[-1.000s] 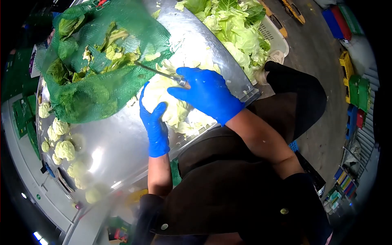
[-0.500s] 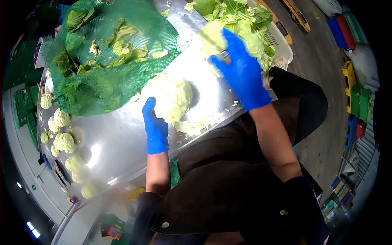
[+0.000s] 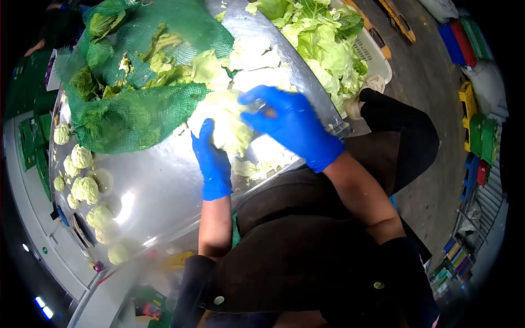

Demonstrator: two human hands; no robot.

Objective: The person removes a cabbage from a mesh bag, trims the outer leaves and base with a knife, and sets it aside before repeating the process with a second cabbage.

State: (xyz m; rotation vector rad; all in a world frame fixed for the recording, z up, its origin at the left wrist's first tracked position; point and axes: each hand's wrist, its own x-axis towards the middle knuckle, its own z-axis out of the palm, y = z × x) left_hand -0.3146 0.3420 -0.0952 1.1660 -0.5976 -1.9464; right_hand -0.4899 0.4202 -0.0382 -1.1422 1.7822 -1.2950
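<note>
A pale green cabbage head (image 3: 221, 117) rests on the metal table. My left hand (image 3: 212, 161), in a blue glove, grips its near-left side with the thumb up along it. Just right of the cabbage is my right hand (image 3: 284, 123), also blue-gloved, its fingers curled at the cabbage's edge. Something small shows between those fingers, but I cannot make it out. Loose cabbage leaves (image 3: 251, 54) lie beyond the head, and leaf scraps (image 3: 254, 168) sit below it near the table edge.
A green mesh net (image 3: 131, 123) with wilted leaves (image 3: 164, 65) covers the table's far left. Several small cabbage heads (image 3: 85, 189) line the left edge. At the upper right, a pale crate (image 3: 381, 63) holds many leaves (image 3: 322, 49). The metal table (image 3: 158, 186) ends near my apron.
My right hand has come left and down from near the crate to the cabbage. More loose pale leaves now lie beside the net. My left hand stays at the cabbage.
</note>
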